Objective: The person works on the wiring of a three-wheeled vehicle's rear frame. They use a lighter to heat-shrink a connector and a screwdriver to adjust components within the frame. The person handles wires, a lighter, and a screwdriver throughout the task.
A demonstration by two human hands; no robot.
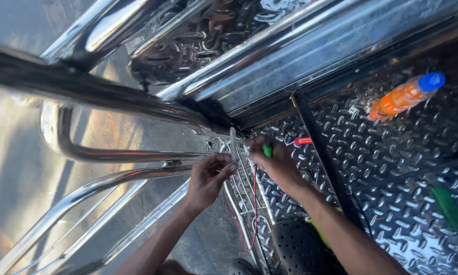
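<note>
Our hands work at the metal rail.
Our left hand (208, 178) pinches a white strip (233, 145); our right hand (276, 164) grips a green tool (267, 150).

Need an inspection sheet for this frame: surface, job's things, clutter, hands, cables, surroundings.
Surface: shiny tread plate, black strip across it.
Job's things: green-handled tool in right hand; white piece at left hand.
Clutter: orange bottle with blue cap lying on plate; red-tipped item; green object.
Hands: both bare, at the plate edge.
Cables: red wire hanging below hands.
Surroundings: chrome rails, black clog.
</note>
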